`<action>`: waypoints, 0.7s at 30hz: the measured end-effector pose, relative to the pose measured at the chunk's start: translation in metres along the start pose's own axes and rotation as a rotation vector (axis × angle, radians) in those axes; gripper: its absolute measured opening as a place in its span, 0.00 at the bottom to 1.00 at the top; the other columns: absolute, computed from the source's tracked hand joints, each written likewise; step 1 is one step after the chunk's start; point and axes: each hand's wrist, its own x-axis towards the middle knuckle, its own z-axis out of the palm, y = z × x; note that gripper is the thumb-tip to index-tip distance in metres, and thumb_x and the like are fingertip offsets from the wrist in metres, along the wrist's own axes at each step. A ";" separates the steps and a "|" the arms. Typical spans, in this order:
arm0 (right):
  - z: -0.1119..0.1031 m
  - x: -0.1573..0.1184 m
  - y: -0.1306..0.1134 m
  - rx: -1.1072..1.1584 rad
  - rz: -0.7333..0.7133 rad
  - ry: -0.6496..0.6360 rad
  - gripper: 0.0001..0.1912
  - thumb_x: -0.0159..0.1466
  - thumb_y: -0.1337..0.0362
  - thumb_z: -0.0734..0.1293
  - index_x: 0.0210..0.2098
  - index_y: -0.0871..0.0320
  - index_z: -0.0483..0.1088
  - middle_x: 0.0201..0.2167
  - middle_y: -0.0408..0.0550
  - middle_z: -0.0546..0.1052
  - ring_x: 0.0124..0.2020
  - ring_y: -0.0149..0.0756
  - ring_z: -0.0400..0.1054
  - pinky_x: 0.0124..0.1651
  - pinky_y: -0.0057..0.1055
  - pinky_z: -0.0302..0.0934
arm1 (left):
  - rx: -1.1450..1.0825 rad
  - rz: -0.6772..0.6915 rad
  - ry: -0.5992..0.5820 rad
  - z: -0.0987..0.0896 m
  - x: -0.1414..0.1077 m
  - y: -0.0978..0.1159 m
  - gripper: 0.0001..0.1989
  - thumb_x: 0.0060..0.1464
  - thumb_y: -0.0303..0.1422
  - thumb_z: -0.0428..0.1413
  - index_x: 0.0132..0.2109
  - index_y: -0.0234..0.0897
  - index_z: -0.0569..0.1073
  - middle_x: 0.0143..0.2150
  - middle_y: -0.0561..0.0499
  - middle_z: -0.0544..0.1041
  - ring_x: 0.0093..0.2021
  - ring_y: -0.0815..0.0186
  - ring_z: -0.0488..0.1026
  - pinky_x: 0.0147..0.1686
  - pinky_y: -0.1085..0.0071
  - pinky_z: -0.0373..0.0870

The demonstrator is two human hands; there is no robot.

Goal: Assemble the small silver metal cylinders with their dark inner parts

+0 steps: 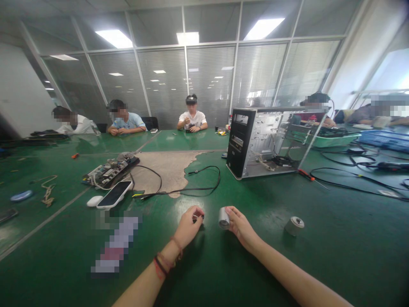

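My right hand (240, 227) grips a short silver metal cylinder (224, 218), its dark open end facing toward me. To its left, my left hand (189, 224) is closed in a pinch on a small dark piece (202, 217) with a light edge. What kind of piece this is I cannot make out. A gap separates the two hands above the green table (217, 264). Off to the right stands another grey metal cylinder (294, 226) with a round fitting on top, apart from my right hand.
An open computer case (242, 145) stands behind my right hand, a screwdriver (306, 175) beside it. Left of centre lie a phone (114, 195), a white earbud case (94, 201), a circuit assembly (111, 170) and a black cable (194, 189). Several people sit around the table.
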 end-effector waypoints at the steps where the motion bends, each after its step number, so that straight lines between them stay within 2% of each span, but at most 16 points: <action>1: 0.000 0.000 0.001 0.041 0.039 -0.002 0.17 0.54 0.51 0.69 0.34 0.56 0.65 0.24 0.39 0.73 0.21 0.29 0.68 0.27 0.26 0.62 | 0.000 -0.002 0.001 0.000 0.000 0.000 0.06 0.47 0.25 0.50 0.34 0.37 0.70 0.34 0.52 0.74 0.34 0.67 0.72 0.37 0.72 0.68; 9: 0.004 -0.006 -0.002 0.233 0.329 -0.026 0.13 0.60 0.54 0.64 0.32 0.59 0.66 0.24 0.43 0.76 0.24 0.27 0.72 0.32 0.24 0.65 | 0.008 0.000 -0.005 0.001 0.000 0.001 0.05 0.48 0.26 0.51 0.33 0.37 0.70 0.34 0.52 0.74 0.35 0.66 0.72 0.36 0.72 0.68; 14: 0.006 -0.010 -0.007 0.305 0.390 -0.004 0.12 0.62 0.55 0.63 0.31 0.58 0.66 0.23 0.43 0.77 0.25 0.28 0.73 0.33 0.24 0.66 | 0.004 0.035 -0.004 0.001 0.000 0.001 0.05 0.49 0.26 0.50 0.34 0.37 0.70 0.34 0.51 0.74 0.37 0.66 0.71 0.39 0.71 0.68; 21: 0.004 -0.009 -0.004 0.291 0.410 0.011 0.13 0.62 0.56 0.63 0.32 0.60 0.66 0.24 0.47 0.77 0.26 0.29 0.74 0.34 0.25 0.67 | 0.016 0.016 -0.011 0.002 0.001 0.001 0.06 0.48 0.25 0.50 0.33 0.37 0.70 0.34 0.50 0.74 0.37 0.65 0.72 0.39 0.71 0.68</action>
